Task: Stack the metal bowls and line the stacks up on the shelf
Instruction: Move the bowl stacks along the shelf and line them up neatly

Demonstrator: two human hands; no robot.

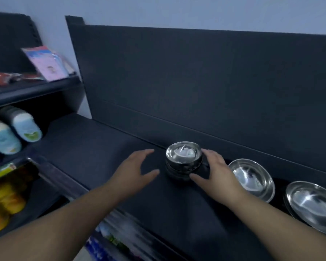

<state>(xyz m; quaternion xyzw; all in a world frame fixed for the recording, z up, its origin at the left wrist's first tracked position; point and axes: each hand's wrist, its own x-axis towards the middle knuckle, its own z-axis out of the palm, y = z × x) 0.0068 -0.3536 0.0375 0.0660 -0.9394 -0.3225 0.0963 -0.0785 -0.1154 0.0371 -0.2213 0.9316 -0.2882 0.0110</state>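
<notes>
— Where does the stack stand, and which way does it face?

— The stack of small metal bowls point(184, 161) stands on the dark shelf point(94, 140), close to the back panel point(196, 91); mouths up, its axis upright; a wider metal bowl point(252, 179) lies just to its right and a second wide bowl point(312, 204) beyond that, both mouth up; the row runs along the panel.

— And your hands?

— My right hand point(217, 170) cups the stack, thumb at its near base, fingers round the far side; my left hand point(134, 166) hovers spread just left of it, apart from it.

— Any writing?

— Labels on the bottles point(21, 127) and the pink packet point(47, 63) at left are too blurred to read.
</notes>
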